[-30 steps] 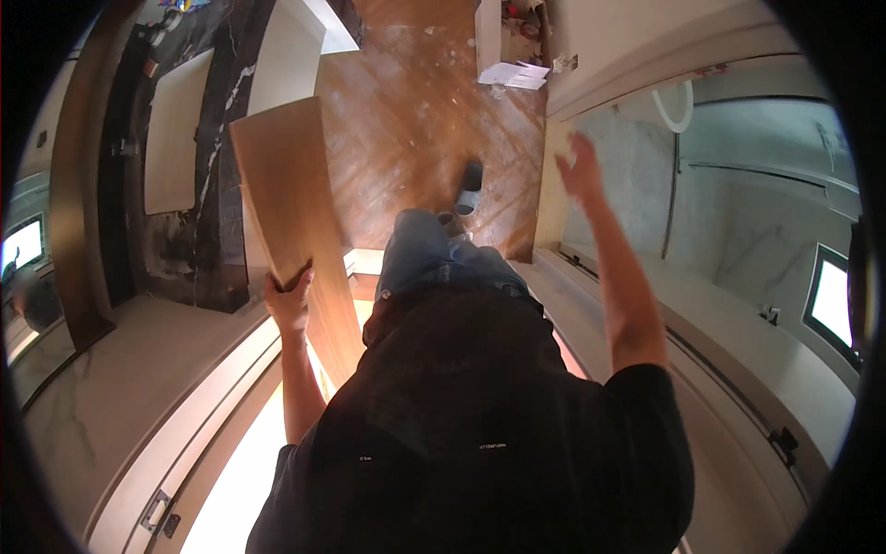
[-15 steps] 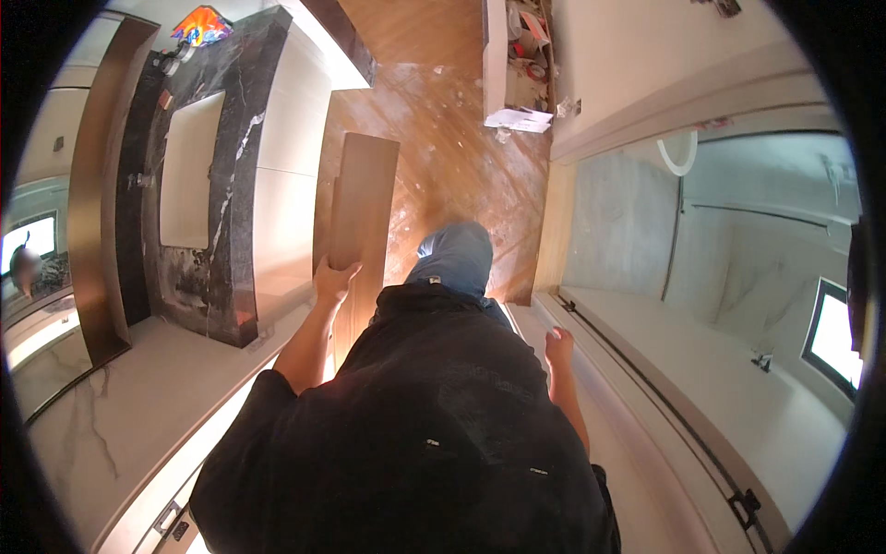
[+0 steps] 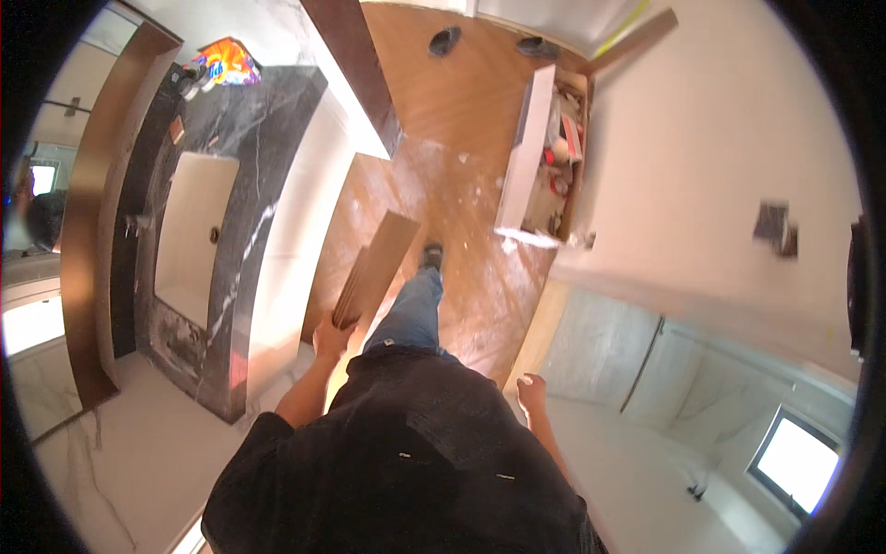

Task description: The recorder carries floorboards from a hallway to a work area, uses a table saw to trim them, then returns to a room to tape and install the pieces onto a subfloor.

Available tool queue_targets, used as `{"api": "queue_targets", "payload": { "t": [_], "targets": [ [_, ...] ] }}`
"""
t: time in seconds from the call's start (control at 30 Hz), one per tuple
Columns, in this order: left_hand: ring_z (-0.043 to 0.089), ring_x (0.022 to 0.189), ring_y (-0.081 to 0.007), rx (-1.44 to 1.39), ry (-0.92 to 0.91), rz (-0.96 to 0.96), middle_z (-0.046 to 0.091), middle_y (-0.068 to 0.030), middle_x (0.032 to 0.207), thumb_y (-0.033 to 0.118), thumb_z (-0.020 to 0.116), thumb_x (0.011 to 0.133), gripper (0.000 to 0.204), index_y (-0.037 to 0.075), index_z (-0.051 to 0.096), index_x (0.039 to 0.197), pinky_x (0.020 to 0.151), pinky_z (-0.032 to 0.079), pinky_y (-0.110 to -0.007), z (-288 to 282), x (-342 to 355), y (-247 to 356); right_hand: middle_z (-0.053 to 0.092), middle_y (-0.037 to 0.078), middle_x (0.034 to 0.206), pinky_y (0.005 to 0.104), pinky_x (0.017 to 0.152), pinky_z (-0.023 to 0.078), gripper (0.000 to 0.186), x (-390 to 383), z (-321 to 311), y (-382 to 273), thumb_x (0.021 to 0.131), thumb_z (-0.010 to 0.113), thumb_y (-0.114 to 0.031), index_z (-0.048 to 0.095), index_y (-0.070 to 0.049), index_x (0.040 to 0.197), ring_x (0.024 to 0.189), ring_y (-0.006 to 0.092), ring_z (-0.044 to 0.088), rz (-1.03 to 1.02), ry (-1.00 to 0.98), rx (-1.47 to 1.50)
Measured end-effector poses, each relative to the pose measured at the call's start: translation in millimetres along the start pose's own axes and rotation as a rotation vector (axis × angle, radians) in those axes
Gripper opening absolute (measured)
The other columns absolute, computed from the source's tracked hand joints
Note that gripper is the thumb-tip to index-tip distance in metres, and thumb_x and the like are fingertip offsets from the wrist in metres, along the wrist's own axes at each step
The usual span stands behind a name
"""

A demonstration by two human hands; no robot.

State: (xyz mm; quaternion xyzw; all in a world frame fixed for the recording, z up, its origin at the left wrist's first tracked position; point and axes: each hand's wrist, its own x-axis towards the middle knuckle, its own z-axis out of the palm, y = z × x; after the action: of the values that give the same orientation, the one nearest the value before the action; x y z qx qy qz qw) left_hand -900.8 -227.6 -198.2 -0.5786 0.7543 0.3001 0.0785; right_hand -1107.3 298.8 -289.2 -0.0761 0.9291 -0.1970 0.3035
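A stack of long brown wooden boards [image 3: 377,263] slants down along my left side, gripped by my left hand [image 3: 334,338] near the middle of what shows. The lower part of the boards is hidden by my body. My right hand [image 3: 532,392] hangs by my right hip, fingers loosely curled, with nothing visible in it. Under me, my jeans-clad leg [image 3: 408,309] and dark shoe [image 3: 433,256] stand on the dusty wooden floor [image 3: 471,175].
At left is a black marble vanity [image 3: 286,120] with a sink [image 3: 185,240] and colourful packet [image 3: 226,63]. An open box of clutter [image 3: 521,166] lies along the right wall, dark shoes [image 3: 445,41] beyond. A wall end [image 3: 355,83] juts in; a glassy bathroom [image 3: 600,351] is at lower right.
The view has advanced along the floor, bringing the box lower and the shoes into sight. My right hand has dropped from its raised, open position and curled. The boards stay in my left hand.
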Motion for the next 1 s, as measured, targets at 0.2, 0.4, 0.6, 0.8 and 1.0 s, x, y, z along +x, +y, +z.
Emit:
{"api": "queue_targets", "payload": {
  "t": [0.2, 0.4, 0.6, 0.8, 1.0],
  "targets": [
    [0.072, 0.096, -0.04, 0.042, -0.041, -0.007, 0.075, -0.0199, 0.101, 0.039, 0.09, 0.074, 0.062, 0.011, 0.064, 0.122, 0.083, 0.056, -0.05, -22.0, 113.4, 85.1, 0.072, 0.025, 0.111, 0.044, 0.102, 0.051, 0.035, 212.9, -94.9, -157.9, 0.088, 0.069, -0.023, 0.073, 0.002, 0.113, 0.11, 0.0424, 0.067, 0.066, 0.036, 0.279],
    [0.071, 0.101, -0.0403, 0.065, -0.089, -0.083, 0.075, -0.0186, 0.103, 0.041, 0.088, 0.075, 0.059, 0.011, 0.062, 0.119, 0.087, 0.054, -0.051, -17.4, 253.8, 226.4, 0.073, 0.026, 0.105, 0.0462, 0.099, 0.052, 0.032, 344.0, -173.8, -208.6, 0.086, 0.067, -0.024, 0.075, 0.002, 0.103, 0.104, 0.0433, 0.068, -0.121, 0.176, -0.002],
    [0.071, 0.101, -0.041, -0.1, -0.003, -0.133, 0.075, -0.0179, 0.102, 0.038, 0.088, 0.075, 0.058, 0.011, 0.062, 0.12, 0.088, 0.054, -0.051, 5.8, 405.9, 373.9, 0.073, 0.024, 0.084, 0.0516, 0.089, 0.055, 0.028, 557.1, -272.4, -217.2, 0.08, 0.067, -0.022, 0.074, 0.003, 0.09, 0.089, 0.0459, 0.069, -0.014, -0.148, -0.231],
    [0.07, 0.104, -0.0399, -0.204, 0.092, -0.291, 0.074, -0.0178, 0.109, 0.034, 0.089, 0.074, 0.06, 0.012, 0.062, 0.123, 0.088, 0.055, -0.05, 1.2, 501.7, 505.4, 0.064, 0.032, 0.109, 0.0569, 0.092, 0.046, 0.031, 909.6, -414.4, -552.7, 0.09, 0.067, -0.023, 0.066, 0.002, 0.109, 0.105, 0.0469, 0.058, -0.488, -0.017, -0.318],
    [0.07, 0.105, -0.041, -0.349, 0.084, -0.555, 0.074, -0.0183, 0.11, 0.043, 0.085, 0.076, 0.065, 0.016, 0.058, 0.128, 0.087, 0.054, -0.051, -11.1, 560.9, 582.2, 0.058, 0.023, 0.133, 0.0451, 0.105, 0.047, 0.03, 1100.5, -492.2, -964.5, 0.094, 0.067, -0.014, 0.064, -0.001, 0.121, 0.119, 0.04, 0.058, -0.785, 0.097, -0.056]
  ]
}}
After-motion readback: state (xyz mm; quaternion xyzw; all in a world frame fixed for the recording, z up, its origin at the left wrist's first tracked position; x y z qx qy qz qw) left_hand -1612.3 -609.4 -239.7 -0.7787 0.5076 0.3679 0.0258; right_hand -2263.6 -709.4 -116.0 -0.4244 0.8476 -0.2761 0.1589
